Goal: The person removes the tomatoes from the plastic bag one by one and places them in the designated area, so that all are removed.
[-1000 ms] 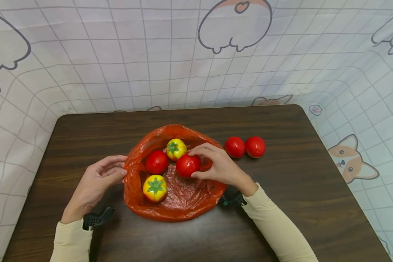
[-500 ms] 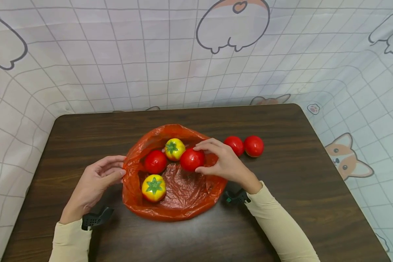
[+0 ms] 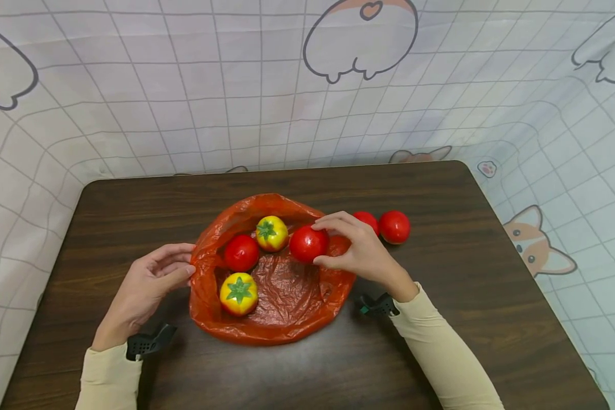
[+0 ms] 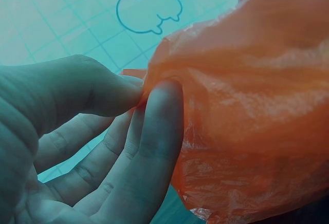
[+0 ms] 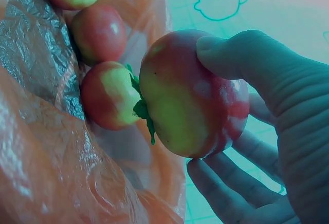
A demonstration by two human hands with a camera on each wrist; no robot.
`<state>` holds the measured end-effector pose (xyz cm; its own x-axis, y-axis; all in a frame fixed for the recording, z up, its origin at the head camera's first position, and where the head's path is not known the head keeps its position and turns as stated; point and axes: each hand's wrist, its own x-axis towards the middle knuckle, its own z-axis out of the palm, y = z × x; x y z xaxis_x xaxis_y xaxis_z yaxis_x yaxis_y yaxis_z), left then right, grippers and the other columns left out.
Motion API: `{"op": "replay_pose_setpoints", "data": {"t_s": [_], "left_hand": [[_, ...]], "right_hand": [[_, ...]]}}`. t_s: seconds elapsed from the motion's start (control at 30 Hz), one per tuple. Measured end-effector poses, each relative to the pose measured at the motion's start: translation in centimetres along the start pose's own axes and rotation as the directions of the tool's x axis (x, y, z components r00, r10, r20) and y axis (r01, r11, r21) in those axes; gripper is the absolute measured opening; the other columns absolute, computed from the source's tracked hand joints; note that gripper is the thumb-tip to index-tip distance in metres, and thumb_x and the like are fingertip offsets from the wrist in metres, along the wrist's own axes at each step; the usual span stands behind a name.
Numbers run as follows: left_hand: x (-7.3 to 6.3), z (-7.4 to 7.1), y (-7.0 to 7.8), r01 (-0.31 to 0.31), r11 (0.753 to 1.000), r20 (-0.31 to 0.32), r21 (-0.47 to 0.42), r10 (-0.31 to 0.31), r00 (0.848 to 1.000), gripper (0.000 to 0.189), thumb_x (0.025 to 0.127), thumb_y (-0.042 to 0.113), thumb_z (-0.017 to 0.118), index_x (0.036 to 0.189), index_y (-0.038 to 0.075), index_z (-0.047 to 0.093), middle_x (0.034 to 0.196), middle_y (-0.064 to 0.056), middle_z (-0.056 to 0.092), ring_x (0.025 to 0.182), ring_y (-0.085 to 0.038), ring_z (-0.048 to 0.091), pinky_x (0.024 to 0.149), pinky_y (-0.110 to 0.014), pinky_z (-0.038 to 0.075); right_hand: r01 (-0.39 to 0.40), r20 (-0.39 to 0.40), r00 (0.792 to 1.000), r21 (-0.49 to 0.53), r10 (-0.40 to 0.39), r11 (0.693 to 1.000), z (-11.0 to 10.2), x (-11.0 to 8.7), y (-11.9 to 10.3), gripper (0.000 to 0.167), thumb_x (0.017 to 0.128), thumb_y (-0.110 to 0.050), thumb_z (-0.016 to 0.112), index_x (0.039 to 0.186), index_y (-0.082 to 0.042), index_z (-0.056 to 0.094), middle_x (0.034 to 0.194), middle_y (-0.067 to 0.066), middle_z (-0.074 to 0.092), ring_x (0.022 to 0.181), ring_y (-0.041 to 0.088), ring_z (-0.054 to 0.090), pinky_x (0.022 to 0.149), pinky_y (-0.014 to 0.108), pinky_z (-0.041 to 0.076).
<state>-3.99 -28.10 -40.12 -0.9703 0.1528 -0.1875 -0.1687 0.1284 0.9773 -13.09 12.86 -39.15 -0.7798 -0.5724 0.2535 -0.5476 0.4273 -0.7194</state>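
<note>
An orange plastic bag [image 3: 266,337] stands with its mouth spread wide. My left hand [image 3: 146,287] pinches its left rim between thumb and index finger, as the left wrist view shows up close. In my right hand [image 3: 366,250] is a tomato [image 3: 307,245], gripped by thumb and fingertips over the bag's right side. Seen from the right wrist, this tomato [image 5: 190,95] has a yellow-green end with a green leafy top pointing into the bag. Inside lie a red-looking tomato [image 3: 241,253] and two with yellow, leafy tops up, one at the back [image 3: 271,233], one in front [image 3: 238,294].
Two red tomatoes [image 3: 395,227] sit side by side on the dark wooden table [image 3: 466,296], right of the bag; my right hand partly covers the nearer one. Behind the table hangs a white gridded cloth [image 3: 184,114] with cartoon dogs.
My right hand has moved right and slightly back with the tomato, away from the bag's middle toward its right rim. The left hand keeps its pinch on the bag.
</note>
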Motion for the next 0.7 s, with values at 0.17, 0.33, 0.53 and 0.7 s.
{"op": "replay_pose_setpoints", "data": {"t_s": [0.17, 0.33, 0.53, 0.7], "left_hand": [[0.0, 0.1, 0.0, -0.005, 1.000, 0.006, -0.015, 0.005, 1.000, 0.044, 0.100, 0.013, 0.068, 0.141, 0.006, 0.056, 0.115, 0.004, 0.071, 0.100, -0.007, 0.074, 0.085, -0.024, 0.064], [0.1, 0.1, -0.1, -0.015, 0.999, 0.013, -0.035, 0.016, 1.000, 0.043, 0.100, 0.011, 0.068, 0.141, 0.005, 0.056, 0.115, 0.004, 0.071, 0.100, -0.007, 0.074, 0.086, -0.024, 0.064], [0.1, 0.2, -0.1, -0.009, 0.999, 0.013, -0.032, 0.009, 1.000, 0.043, 0.100, 0.012, 0.068, 0.141, 0.006, 0.056, 0.115, 0.004, 0.072, 0.100, -0.007, 0.075, 0.086, -0.024, 0.064], [0.1, 0.1, -0.1, -0.012, 1.000, 0.015, -0.026, 0.012, 1.000, 0.043, 0.100, 0.012, 0.068, 0.141, 0.006, 0.056, 0.115, 0.005, 0.072, 0.100, -0.008, 0.075, 0.086, -0.024, 0.063]], "right_hand": [[-0.019, -0.020, 1.000, 0.008, 0.019, 1.000, -0.6, -0.4, 0.1, 0.057, 0.077, -0.022, 0.092, 0.129, -0.020, 0.069, 0.133, 0.002, 0.066, 0.116, 0.020, 0.065, 0.095, 0.044, 0.063], [-0.043, -0.036, 0.998, 0.032, 0.044, 0.999, -1.0, -0.8, 0.3, 0.056, 0.078, -0.022, 0.092, 0.129, -0.019, 0.069, 0.132, 0.003, 0.066, 0.116, 0.020, 0.067, 0.098, 0.045, 0.062], [-0.065, -0.054, 0.996, 0.074, 0.069, 0.995, -1.4, -1.4, 0.4, 0.056, 0.078, -0.018, 0.092, 0.129, -0.017, 0.068, 0.133, 0.004, 0.064, 0.116, 0.020, 0.069, 0.101, 0.045, 0.060], [-0.071, -0.070, 0.995, 0.070, 0.076, 0.995, -1.8, -1.9, 0.7, 0.056, 0.078, -0.017, 0.091, 0.129, -0.017, 0.068, 0.133, 0.004, 0.064, 0.116, 0.020, 0.070, 0.100, 0.052, 0.060]]}}
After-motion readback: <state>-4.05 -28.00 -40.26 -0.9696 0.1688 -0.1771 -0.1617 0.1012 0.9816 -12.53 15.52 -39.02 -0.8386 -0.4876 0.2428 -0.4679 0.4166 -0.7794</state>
